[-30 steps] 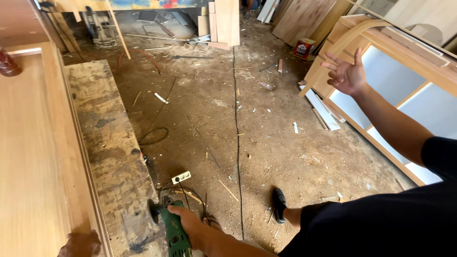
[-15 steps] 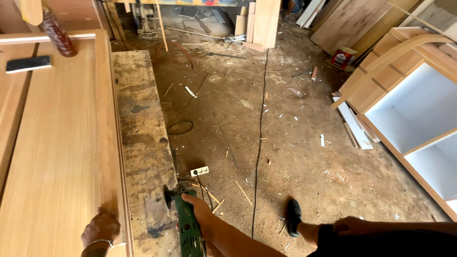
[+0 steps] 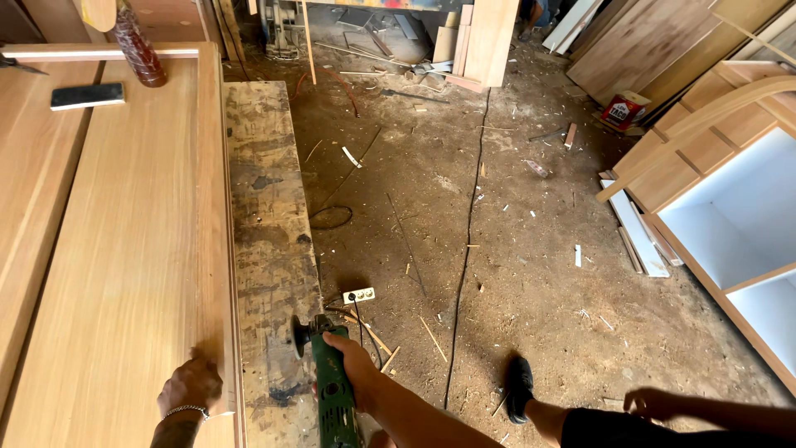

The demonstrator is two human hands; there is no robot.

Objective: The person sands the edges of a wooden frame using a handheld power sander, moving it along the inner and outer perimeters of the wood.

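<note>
Head view looks down along a long pale-wood panel [image 3: 124, 249] lying flat on the counter, with a worn, stained plywood strip [image 3: 269, 232] of the counter [image 3: 259, 133] bare beside it. The left hand [image 3: 191, 387] lies open, palm down, on the panel's near right edge, seemingly to pin it so it cannot slide. The right hand [image 3: 352, 365] is closed around the body of a green handheld angle grinder [image 3: 327, 377], its dark disc pointing forward and sitting over the plywood strip just beside the panel's edge. Its cable trails towards a white power strip [image 3: 359, 295] on the sawdust-covered floor [image 3: 497, 249]. Another person's hand [image 3: 651, 403] shows at lower right, apart from the tool. A black sanding block [image 3: 87, 95] and a reddish-brown bottle [image 3: 139, 46] rest at the far end, well out of the way.
</note>
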